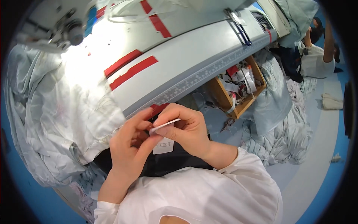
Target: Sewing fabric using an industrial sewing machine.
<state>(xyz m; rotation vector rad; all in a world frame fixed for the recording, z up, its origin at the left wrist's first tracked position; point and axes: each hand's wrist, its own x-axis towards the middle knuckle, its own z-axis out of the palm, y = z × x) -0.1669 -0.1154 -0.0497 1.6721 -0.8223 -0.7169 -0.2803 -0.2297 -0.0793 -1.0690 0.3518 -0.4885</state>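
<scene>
Mid-frame, right hand (186, 128) grip pinches white label (162, 148), left hand (128, 147) at its left end, can't tell if pinching; uneven tugging could make it slip.

I see a loose white top (194, 198) with a rounded neckline (154, 214), white creased sleeves (257, 171), black cloth (188, 166) at the lap, left hand (128, 143) and right hand (188, 130) bare.

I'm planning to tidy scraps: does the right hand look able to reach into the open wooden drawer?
Likely yes: the wooden drawer is open-topped and close by, with nothing visibly blocking it, though the right hand is pinching a thin white piece.
</scene>
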